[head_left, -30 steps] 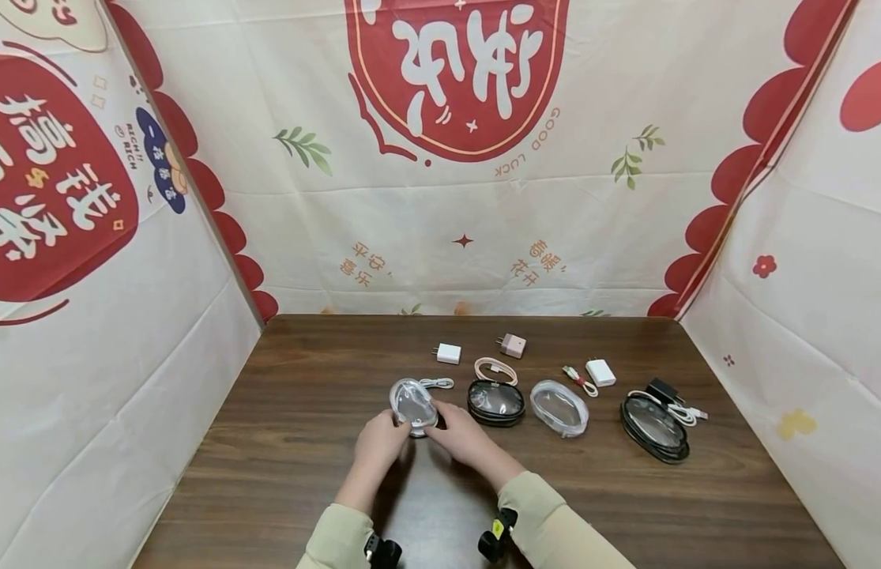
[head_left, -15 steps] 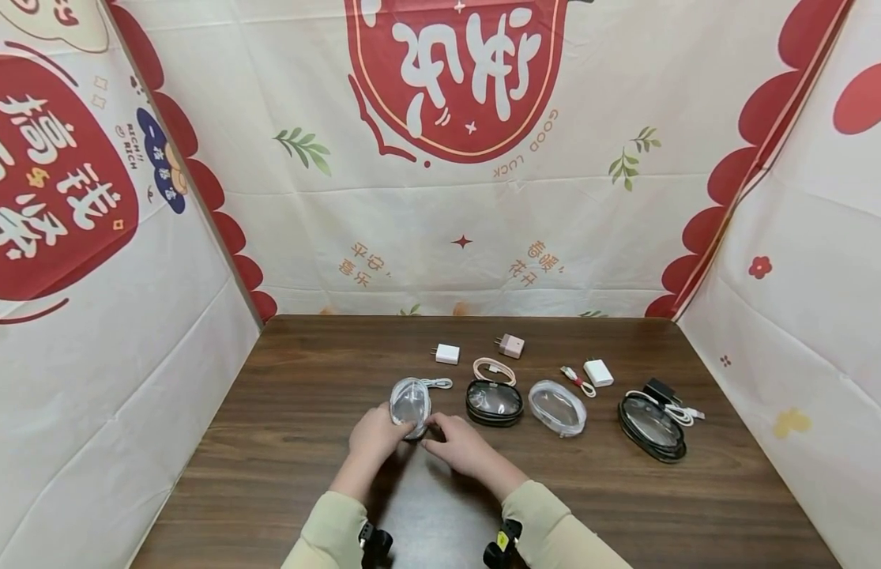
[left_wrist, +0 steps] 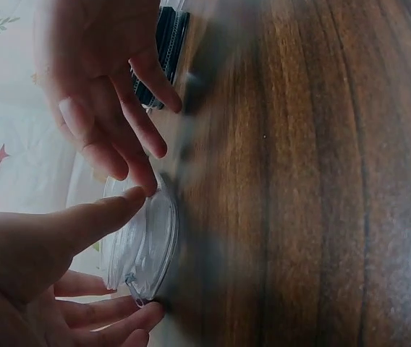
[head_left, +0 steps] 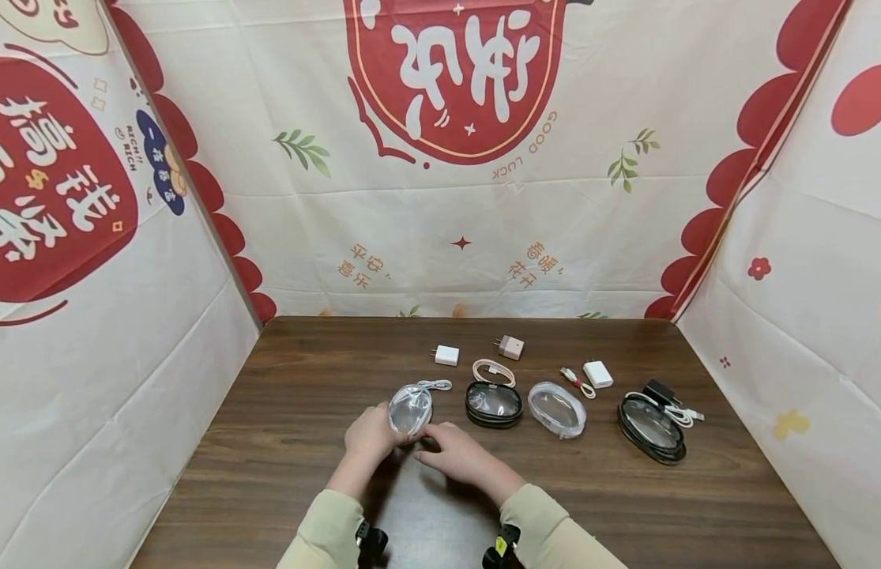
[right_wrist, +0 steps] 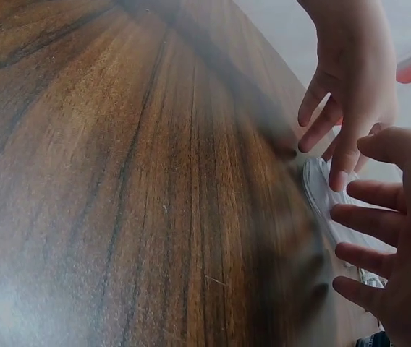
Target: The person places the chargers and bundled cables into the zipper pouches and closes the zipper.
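Pouch of clear plastic (head_left: 410, 409), oval, pale-rimmed, sits between your hands, leftmost of the pouches at the brown wood-grain table (head_left: 269, 474). Your left hand (head_left: 371, 432) holds its left side, thumb and fingers partly closed about it. Your right hand (head_left: 457, 454) is well open, fingers fairly straight and spread, tips at the near right edge, no grip. White coiled cable (head_left: 436, 385) just beyond; black-rimmed clear oval pouch (head_left: 494, 407) near, to your right.
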{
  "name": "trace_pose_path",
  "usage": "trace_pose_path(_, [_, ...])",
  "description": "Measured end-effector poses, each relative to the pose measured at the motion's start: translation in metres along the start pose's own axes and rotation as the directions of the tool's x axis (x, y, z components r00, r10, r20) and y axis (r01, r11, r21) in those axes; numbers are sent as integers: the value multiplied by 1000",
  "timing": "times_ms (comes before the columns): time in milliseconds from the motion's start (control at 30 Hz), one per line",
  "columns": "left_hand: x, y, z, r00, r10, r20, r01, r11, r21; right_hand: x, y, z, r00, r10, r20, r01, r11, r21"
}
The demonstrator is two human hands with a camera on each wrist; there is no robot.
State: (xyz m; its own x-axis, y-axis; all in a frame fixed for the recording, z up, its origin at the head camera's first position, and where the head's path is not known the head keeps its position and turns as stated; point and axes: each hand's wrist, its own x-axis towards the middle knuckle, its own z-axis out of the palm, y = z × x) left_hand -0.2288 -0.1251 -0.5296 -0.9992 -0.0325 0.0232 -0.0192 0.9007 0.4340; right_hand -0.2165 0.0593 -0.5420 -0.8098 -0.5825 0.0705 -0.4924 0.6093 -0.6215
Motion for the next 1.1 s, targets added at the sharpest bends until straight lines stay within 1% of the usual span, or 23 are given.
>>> trace_pose_path(133, [1,-4,-1,1000,14,3,-14,1000,-24,-1,-1,0,999,-31,31,32,999,-37])
trace_pose_path(200, [2,-8,-2,1000,22,18,-21,999,-47,-2,-2,-1,998,-50,48,52,997,-55])
trace_pose_path(300, [2,-14,-5,998,52,44,-49,995,-82,-3,-3,-3,996,-64,65,67,997,-44])
trace_pose_path(367, [2,-17,-7,995,80,64,-73,992,-107,-4,-3,-5,995,-80,55,82,996,-38])
trace_pose_path(433, [2,-21,-10,991,108,81,-97,986,-133,-3,-1,-7,996,-87,29,88,995,-48])
trace_pose_path(500, [2,-23,-12,986,131,99,-113,980,-165,-2,1,-9,995,-96,-1,96,992,-81])
trace_pose_path(567, [3,-25,-14,982,148,116,-123,973,-197,0,3,-11,994,-104,-13,101,985,-140])
trace_pose_path(633, [4,-26,-15,977,166,130,-134,966,-223,2,4,-12,994,-109,1,107,973,-205])
trace_pose_path(767, [4,-28,-17,971,188,150,-148,958,-246,7,4,-12,989,-127,72,143,940,-310])
trace_pose_path(800, [4,-29,-17,970,190,148,-150,958,-246,8,3,-12,988,-126,89,148,935,-323])
trace_pose_path(933, [4,-27,-16,979,150,138,-116,966,-232,11,1,-12,983,-119,139,160,929,-334])
trace_pose_path(1033, [4,-24,-16,987,114,115,-89,975,-205,12,-1,-12,983,-110,150,155,931,-331])
trace_pose_path(1100, [4,-22,-16,992,95,87,-78,979,-189,13,-2,-11,983,-103,153,149,931,-332])
